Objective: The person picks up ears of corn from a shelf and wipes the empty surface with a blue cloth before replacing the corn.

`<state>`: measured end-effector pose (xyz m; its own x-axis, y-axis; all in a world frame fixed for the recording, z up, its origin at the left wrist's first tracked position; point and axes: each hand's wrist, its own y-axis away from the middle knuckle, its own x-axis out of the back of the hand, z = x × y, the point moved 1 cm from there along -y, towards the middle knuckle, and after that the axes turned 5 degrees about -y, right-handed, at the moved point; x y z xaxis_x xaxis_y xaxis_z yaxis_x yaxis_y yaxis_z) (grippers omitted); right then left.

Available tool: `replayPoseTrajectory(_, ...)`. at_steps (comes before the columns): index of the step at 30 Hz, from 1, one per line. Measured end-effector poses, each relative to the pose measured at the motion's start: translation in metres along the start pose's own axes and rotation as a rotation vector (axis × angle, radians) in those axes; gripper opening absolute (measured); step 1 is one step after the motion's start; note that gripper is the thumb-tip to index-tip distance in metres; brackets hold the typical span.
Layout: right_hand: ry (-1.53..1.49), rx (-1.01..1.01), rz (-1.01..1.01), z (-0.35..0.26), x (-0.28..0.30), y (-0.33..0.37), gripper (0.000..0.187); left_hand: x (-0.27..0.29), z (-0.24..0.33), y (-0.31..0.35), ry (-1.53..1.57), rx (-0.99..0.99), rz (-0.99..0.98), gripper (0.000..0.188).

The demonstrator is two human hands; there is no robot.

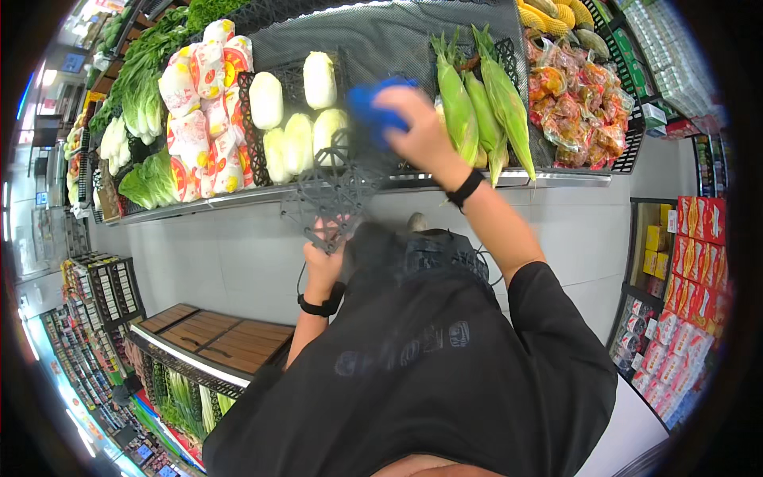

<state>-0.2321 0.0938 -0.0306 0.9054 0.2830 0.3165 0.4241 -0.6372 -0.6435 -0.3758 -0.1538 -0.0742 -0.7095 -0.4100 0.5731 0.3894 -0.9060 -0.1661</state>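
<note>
My left hand grips the lower end of a black plastic lattice piece, lifted in front of the shelf's front edge. My right hand is closed on a blue cloth, which is smeared by motion beside the lattice's upper part. Left of the cloth, several pale napa cabbages stand among black lattice dividers. To the right, several ears of corn in green husks lie with their tips over the shelf edge. A grey mesh-like mat covers the shelf behind.
White-and-red wrapped produce and leafy greens fill the shelf's left. Bagged orange-red produce sits at the right. Below runs a metal shelf rim. Behind my left are a brown slatted display top; red boxes stack at the right.
</note>
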Motion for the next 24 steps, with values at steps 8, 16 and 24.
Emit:
replayPoseTrajectory(8,0.183,-0.018,0.117,0.093,0.002,0.006,0.041,0.006,-0.004,0.006,0.175,0.146,0.052,0.037)
replayPoseTrajectory(16,0.101,0.031,0.141,0.033,0.012,0.021,0.043,0.005,-0.019,0.014,0.103,0.27,0.08,0.052)
replayPoseTrajectory(24,0.201,-0.23,0.239,0.11,0.004,0.031,0.04,0.014,-0.008,0.005,0.203,0.17,0.06,0.061)
